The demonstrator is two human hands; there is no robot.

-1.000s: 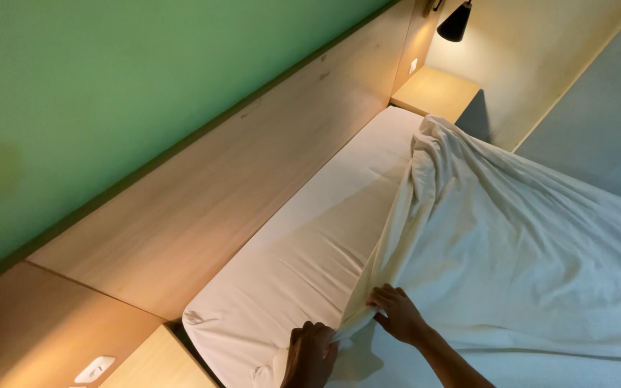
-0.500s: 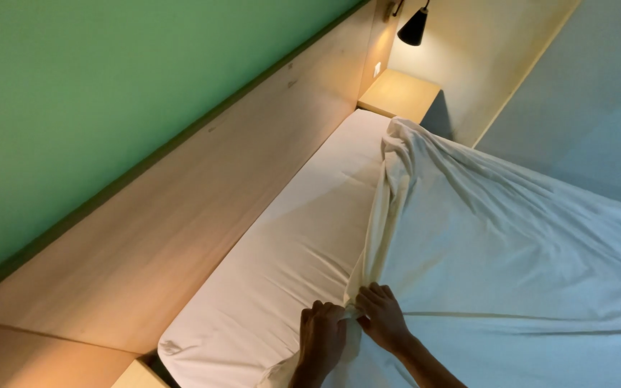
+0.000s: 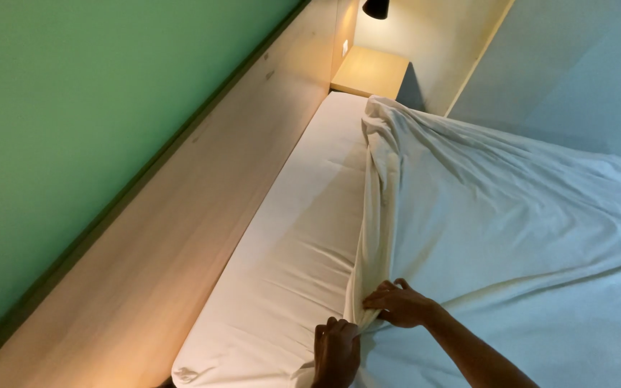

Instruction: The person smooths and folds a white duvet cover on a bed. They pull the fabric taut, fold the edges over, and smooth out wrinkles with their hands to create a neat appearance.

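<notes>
A loose white top sheet [image 3: 512, 215] lies rumpled across the bed, its folded edge running from the far end down to my hands. My left hand [image 3: 337, 352] pinches that edge at the bottom of the head view. My right hand [image 3: 400, 303] grips the same edge just beside it, fingers curled into the cloth. Beneath and to the left, the fitted white sheet [image 3: 303, 244] covers the mattress strip along the headboard.
A long pale wooden headboard [image 3: 203, 194] runs along the green wall [image 3: 73, 108]. A wooden bedside shelf [image 3: 369, 70] sits at the far end under a black lamp [image 3: 376, 8]. A pale wall [image 3: 569, 72] stands at the right.
My two hands have come close together on the sheet's edge. The view has shifted along the bed, so the near bedside shelf has left the frame.
</notes>
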